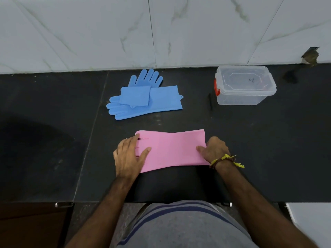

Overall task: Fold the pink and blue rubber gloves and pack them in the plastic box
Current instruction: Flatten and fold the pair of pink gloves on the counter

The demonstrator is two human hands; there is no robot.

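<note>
A: Where are your hands?

B: Both are on the pink gloves [172, 149], which lie flat on the counter [53, 140] just in front of you. Your left hand [129, 156] lies spread, palm down, over the finger end, pressing rather than gripping. Your right hand [215, 151] rests at the cuff end, fingers curled on the edge; you can't tell whether it pinches the rubber or only presses. A yellow thread band [227, 160] circles that wrist.

A: What's the pink surface like?

B: Smooth, matte, a broad rectangle with slits between the fingers.

A: And the blue gloves [143, 95]?

B: Farther back, near the marbled wall tiles [107, 33]. One crosses the other; the cuffs are smooth, the palms show fine bristles, and each cuff has a small hanging tab.

A: The box [245, 86]?

B: Back right, well apart from the pink pair. Clear plastic, rounded corners, lid on, red clip at the left end. A dark scribble marks the lid; it's unreadable.
</note>
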